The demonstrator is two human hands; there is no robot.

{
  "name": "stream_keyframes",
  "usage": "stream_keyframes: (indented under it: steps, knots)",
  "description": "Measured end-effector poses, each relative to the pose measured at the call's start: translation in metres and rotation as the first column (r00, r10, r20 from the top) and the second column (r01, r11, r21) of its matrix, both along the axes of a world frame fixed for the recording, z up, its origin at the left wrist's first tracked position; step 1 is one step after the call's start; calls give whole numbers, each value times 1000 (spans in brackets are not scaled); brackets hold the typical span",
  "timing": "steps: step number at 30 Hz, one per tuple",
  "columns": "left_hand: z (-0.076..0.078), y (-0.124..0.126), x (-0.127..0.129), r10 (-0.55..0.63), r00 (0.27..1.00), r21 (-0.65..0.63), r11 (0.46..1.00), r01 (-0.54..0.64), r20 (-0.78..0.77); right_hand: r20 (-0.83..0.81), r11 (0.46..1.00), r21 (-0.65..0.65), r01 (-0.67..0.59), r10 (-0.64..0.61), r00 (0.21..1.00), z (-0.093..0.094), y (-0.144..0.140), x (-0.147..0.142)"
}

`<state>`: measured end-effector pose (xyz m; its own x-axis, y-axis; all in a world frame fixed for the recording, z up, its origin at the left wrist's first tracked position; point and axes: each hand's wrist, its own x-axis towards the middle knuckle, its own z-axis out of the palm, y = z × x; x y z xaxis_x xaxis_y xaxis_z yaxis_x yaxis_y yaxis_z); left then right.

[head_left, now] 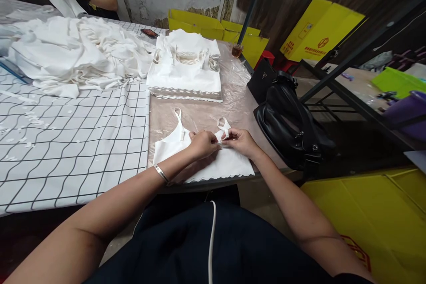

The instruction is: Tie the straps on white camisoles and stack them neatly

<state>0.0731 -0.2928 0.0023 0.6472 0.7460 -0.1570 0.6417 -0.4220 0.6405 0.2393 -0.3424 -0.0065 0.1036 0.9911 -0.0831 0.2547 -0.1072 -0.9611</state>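
White camisole (228, 163) along table edge (229, 181).

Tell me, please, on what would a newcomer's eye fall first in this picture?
Probably on the bare left hand and bare right hand, both at a flat white fabric strap top near the centre. Next, perhaps, on the large rumpled heap of white cloth at upper left, beside the neat stack of white strap tops. On the right, the shiny black leather-look handbag stands out against the pale tabletop.

we read no words: red print (315, 50) on the yellow box (328, 22) and a triangular badge (264, 75) on the black pouch (260, 86) are too small.
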Motion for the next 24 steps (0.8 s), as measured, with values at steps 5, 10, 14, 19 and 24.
stream_keyframes:
  steps: [5,10,14,19,24]
  knots:
    - [-3,2,4,12,1000,0,1000,-12,4,-63,998,17,53,-52,997,-3,3,-8]
    - [-6,-12,-2,19,1000,284,959,-12,-23,-174,995,-9,99,-99,980,-4,2,-14]
    - [-20,-44,-21,-240,968,575,782,241,-79,-423,988,-147,54,-113,899,6,5,-11]
    - [-41,-68,-38,-529,828,519,663,539,-185,-478,947,-292,132,-263,838,28,52,0]
    - [-43,-65,-38,-552,809,481,664,572,-202,-304,974,-130,183,-215,928,40,96,4]
